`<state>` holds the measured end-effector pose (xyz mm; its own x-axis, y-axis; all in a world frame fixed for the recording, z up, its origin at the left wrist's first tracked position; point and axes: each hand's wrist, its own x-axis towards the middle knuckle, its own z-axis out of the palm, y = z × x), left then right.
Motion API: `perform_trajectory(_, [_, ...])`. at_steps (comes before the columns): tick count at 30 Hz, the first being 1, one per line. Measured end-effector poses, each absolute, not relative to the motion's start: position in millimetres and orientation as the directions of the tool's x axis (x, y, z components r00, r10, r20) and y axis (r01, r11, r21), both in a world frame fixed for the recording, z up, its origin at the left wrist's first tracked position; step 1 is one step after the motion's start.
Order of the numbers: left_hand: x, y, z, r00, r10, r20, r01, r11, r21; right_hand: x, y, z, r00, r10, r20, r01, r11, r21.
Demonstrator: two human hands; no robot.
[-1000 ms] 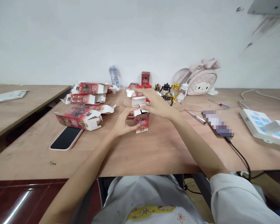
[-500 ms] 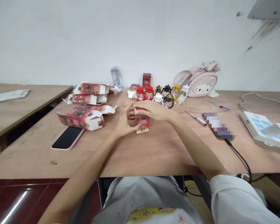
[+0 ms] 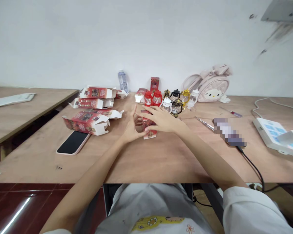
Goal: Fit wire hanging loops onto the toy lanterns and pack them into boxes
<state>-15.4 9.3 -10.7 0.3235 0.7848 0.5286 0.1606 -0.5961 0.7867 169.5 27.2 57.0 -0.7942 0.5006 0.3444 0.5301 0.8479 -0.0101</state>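
One red box — beneath right fingers, spread open | left fingers — grasping its left side

On my feed, the central red printed cardboard box has a whitish lower edge. At its twelve o'clock I see small red plastic lanterns; at two, a pale pink quilted round bag; at nine, a black-screened, pink-edged flat phone.
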Motion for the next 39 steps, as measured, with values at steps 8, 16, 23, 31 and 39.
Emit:
perform_trajectory(8, [-23.7, 26.6, -37.4, 0.398, 0.848, 0.351, 0.580, -0.529, 0.620, 195.8, 62.2, 112.3, -0.730, 0.506, 0.459, 0.487, 0.857, -0.170])
perform_trajectory(16, [-21.7, 28.2, -46.6, 0.460, 0.843, 0.278, 0.759, -0.536, 0.369, 230.9, 209.4, 163.1, -0.163, 0.652, 0.740, 0.810, 0.517, -0.277])
perform_trajectory(23, [-18.6, 19.4, -34.5, 0.451, 0.870, 0.197, 0.806, -0.492, 0.330, 207.8, 299.1, 117.2, -0.065, 0.927, 0.371, 0.945, 0.176, -0.275])
perform_trajectory(31, [-16.3, 15.0, -28.6, 0.457, 0.882, 0.113, 0.835, -0.469, 0.286, 195.8, 319.9, 78.3, -0.066, 0.970, 0.235, 0.923, 0.149, -0.355])
perform_trajectory(39, [-17.5, 18.2, -30.9, 0.469, 0.873, 0.131, 0.829, -0.486, 0.275, 220.3, 281.9, 110.9, -0.166, 0.855, 0.491, 0.921, 0.312, -0.232])
